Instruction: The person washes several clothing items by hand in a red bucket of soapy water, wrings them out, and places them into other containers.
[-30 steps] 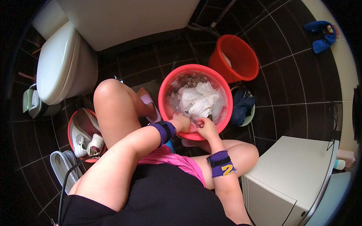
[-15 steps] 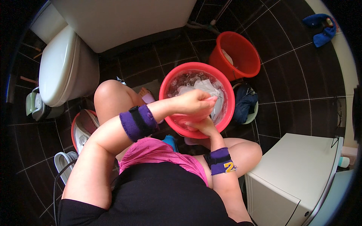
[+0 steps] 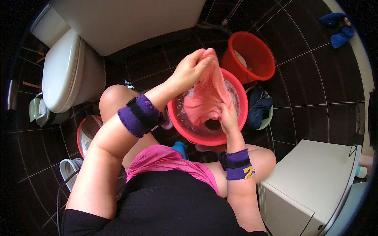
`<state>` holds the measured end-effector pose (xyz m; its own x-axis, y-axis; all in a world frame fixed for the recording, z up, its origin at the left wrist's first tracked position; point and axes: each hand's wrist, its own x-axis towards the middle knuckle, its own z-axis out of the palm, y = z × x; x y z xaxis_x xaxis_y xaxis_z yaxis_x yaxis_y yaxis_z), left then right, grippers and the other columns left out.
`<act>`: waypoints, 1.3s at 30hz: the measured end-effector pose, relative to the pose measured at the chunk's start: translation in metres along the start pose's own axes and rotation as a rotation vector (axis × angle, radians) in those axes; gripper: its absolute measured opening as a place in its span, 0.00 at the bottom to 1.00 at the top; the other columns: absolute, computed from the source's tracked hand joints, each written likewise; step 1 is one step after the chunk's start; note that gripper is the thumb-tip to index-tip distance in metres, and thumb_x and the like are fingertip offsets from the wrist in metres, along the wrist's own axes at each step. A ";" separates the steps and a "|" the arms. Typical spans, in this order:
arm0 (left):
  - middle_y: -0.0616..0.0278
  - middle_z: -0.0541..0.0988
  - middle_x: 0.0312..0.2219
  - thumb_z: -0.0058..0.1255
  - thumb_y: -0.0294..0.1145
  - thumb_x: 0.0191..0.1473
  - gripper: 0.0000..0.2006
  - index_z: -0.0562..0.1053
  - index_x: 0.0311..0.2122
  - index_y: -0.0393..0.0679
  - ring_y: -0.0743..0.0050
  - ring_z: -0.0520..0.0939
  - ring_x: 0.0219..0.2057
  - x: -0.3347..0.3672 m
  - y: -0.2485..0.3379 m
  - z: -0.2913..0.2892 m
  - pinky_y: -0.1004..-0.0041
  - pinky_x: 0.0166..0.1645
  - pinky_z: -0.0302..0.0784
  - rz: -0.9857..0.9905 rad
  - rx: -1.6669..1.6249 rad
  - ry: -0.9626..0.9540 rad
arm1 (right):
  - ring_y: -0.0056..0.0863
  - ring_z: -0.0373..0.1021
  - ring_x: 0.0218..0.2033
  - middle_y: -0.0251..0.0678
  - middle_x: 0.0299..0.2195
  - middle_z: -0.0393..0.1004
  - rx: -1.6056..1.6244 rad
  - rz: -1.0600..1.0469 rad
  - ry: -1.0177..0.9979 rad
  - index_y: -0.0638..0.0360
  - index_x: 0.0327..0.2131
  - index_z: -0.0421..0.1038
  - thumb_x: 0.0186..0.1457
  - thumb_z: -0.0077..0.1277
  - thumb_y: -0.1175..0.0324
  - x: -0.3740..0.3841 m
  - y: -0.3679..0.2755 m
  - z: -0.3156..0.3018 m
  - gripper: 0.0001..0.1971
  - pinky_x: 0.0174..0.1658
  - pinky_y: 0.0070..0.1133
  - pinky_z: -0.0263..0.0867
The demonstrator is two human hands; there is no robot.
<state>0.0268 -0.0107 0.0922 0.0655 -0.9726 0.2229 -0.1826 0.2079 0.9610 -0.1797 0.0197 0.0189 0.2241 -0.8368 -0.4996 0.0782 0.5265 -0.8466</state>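
Observation:
A wet pink cloth (image 3: 205,92) is stretched between my two hands over a red basin (image 3: 197,139). My left hand (image 3: 193,67) is closed around its upper end, beyond the basin's far left rim. Lower down, my right hand (image 3: 229,118) grips the cloth's right edge above the near right part of the basin. Sudsy water (image 3: 235,92) shows around the cloth, which covers much of the basin's inside. Purple bands are strapped round both forearms.
Behind the basin stands a red bucket (image 3: 252,59) with something pale inside. Dark blue clothes (image 3: 258,108) fill a pale tub at the right. A white cabinet (image 3: 303,177) stands near right, a toilet (image 3: 61,70) far left. Shoes sit in a red-rimmed tub (image 3: 82,137) at left.
My left hand has risen away from me and slightly left, drawing the pink cloth out from a bunch into a spread sheet. My right hand has shifted slightly right and away from me.

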 end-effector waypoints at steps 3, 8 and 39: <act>0.55 0.74 0.27 0.43 0.39 0.58 0.14 0.69 0.37 0.36 0.69 0.73 0.29 -0.006 -0.067 0.009 0.72 0.36 0.69 -0.082 0.141 0.092 | 0.26 0.62 0.51 0.39 0.52 0.62 0.057 -0.275 0.001 0.62 0.56 0.55 0.51 0.38 0.81 0.020 0.007 -0.010 0.26 0.50 0.19 0.61; 0.45 0.77 0.31 0.40 0.44 0.59 0.18 0.71 0.38 0.37 0.50 0.78 0.33 -0.047 -0.140 0.035 0.63 0.39 0.71 -0.383 0.401 -0.119 | 0.34 0.62 0.52 0.44 0.51 0.63 -0.312 -0.412 0.012 0.64 0.53 0.59 0.48 0.50 0.76 0.058 0.059 -0.035 0.26 0.55 0.25 0.57; 0.51 0.59 0.58 0.35 0.41 0.57 0.20 0.65 0.54 0.52 0.40 0.61 0.57 -0.088 -0.160 0.108 0.50 0.57 0.60 -1.052 0.619 -0.129 | 0.28 0.64 0.46 0.40 0.48 0.64 -0.449 -0.038 -0.242 0.63 0.58 0.51 0.39 0.54 0.78 0.108 0.144 -0.099 0.39 0.47 0.23 0.63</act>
<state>-0.0557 0.0306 -0.0986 0.3708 -0.6475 -0.6658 -0.5370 -0.7344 0.4151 -0.2400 -0.0095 -0.1754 0.4517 -0.7673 -0.4552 -0.3229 0.3350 -0.8852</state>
